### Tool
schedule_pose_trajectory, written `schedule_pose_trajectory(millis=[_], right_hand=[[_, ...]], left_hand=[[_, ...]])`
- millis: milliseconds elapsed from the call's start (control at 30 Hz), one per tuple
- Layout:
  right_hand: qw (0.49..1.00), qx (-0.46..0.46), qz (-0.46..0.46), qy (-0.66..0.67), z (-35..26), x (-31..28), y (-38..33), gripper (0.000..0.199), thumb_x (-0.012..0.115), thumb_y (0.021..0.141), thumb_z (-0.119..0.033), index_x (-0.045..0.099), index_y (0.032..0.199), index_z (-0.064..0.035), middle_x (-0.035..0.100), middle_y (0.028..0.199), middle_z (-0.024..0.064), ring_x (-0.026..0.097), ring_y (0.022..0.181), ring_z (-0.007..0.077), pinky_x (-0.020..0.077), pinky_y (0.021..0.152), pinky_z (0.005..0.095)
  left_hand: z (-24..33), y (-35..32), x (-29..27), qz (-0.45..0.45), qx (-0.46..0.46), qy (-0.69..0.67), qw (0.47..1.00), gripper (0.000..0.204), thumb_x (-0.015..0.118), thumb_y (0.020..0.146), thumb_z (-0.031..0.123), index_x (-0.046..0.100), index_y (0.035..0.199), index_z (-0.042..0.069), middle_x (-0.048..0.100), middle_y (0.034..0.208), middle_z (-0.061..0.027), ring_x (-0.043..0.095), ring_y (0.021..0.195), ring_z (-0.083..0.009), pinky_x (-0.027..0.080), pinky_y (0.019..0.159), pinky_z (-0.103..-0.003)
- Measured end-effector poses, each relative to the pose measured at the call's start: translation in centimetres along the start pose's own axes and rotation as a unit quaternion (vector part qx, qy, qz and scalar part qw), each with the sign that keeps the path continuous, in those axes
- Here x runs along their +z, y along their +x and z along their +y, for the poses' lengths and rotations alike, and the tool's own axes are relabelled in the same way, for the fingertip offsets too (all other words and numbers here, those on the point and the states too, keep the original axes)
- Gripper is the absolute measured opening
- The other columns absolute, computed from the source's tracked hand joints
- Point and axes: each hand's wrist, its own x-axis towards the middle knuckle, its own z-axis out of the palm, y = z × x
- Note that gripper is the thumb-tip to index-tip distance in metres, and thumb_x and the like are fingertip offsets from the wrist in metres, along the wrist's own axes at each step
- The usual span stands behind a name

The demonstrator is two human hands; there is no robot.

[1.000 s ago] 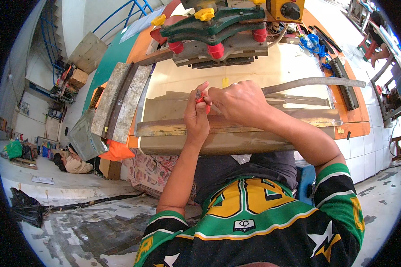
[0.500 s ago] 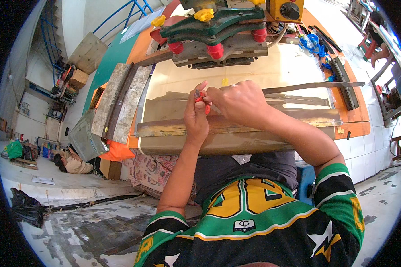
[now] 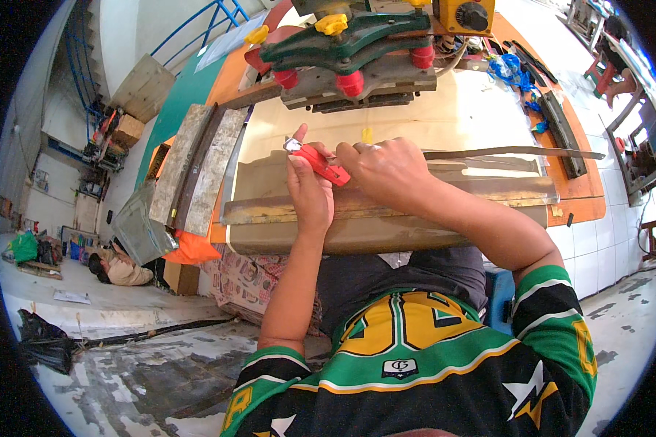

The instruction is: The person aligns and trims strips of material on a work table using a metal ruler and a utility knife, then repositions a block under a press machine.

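Note:
My left hand (image 3: 313, 198) is closed around a small red tool (image 3: 335, 173) with a shiny metal end, held above the work table. The exact kind of the tool does not show. Close beside it, my right hand (image 3: 392, 169) is closed, its fingertips at the tool. A long, thin dark strip (image 3: 517, 151) runs out to the right from behind my right hand. Whether the fingers grip its near end is hidden. Beneath both hands lie a brownish translucent sheet (image 3: 270, 169) and a long worn bar (image 3: 270, 211) across the table.
A green press head (image 3: 350, 40) with red and yellow knobs stands at the far side, beside a yellow control box (image 3: 465, 16). Metal bars (image 3: 210, 164) lie at the left. Blue plastic (image 3: 514, 71) and a dark bar (image 3: 563, 138) are at the right. A person (image 3: 124, 266) is low at the far left.
The red tool has turned and shows more of its body and metal end. My left hand has shifted slightly left. The dark strip's far end has dropped slightly and moved right.

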Motion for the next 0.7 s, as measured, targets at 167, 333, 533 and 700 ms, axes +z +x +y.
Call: schedule_pose_trajectory(millis=[167,333,533,700], right_hand=[[1.0,0.008,-0.005,0.005,0.01,0.36,0.07,0.018,0.061,0.091,-0.024,0.057,0.095,-0.0067,0.071,0.079,0.0096,0.071,0.063,0.0291,0.0517,0.048,0.0418],[1.0,0.01,-0.003,0.005,0.06,0.4,0.06,0.02,0.059,0.095,-0.025,0.057,0.094,-0.0059,0.071,0.078,0.0101,0.07,0.062,0.0295,0.0513,0.047,0.0421],[1.0,0.01,-0.006,0.007,-0.02,0.3,0.13,0.019,0.058,0.096,-0.024,0.057,0.095,-0.0056,0.07,0.076,0.0098,0.07,0.06,0.0294,0.051,0.047,0.0418],[1.0,0.012,0.002,0.012,0.03,0.04,0.05,0.022,0.056,0.099,-0.027,0.057,0.094,-0.0059,0.07,0.076,0.0095,0.07,0.06,0.0288,0.0505,0.046,0.0416]], left_hand=[[-0.03,0.0,-0.14,0.0,-0.021,-0.044,0.999,0.066,0.047,0.105,0.047,0.03,0.155,0.007,0.06,0.11,-0.0059,0.06,0.099,-0.0138,0.051,0.092,-0.032],[0.07,-0.08,0.07,-0.026,-0.029,-0.044,0.998,0.068,0.049,0.105,0.047,0.029,0.156,0.008,0.06,0.112,-0.0055,0.06,0.102,-0.014,0.051,0.095,-0.032],[-0.18,-0.21,-0.19,-0.034,-0.035,-0.044,0.998,0.071,0.051,0.103,0.047,0.028,0.157,0.008,0.06,0.113,-0.0044,0.06,0.104,-0.0134,0.051,0.097,-0.032],[-0.44,-0.16,-0.23,-0.04,-0.038,-0.041,0.998,0.077,0.053,0.102,0.048,0.021,0.16,0.009,0.06,0.115,-0.0037,0.059,0.104,-0.0122,0.05,0.098,-0.031]])
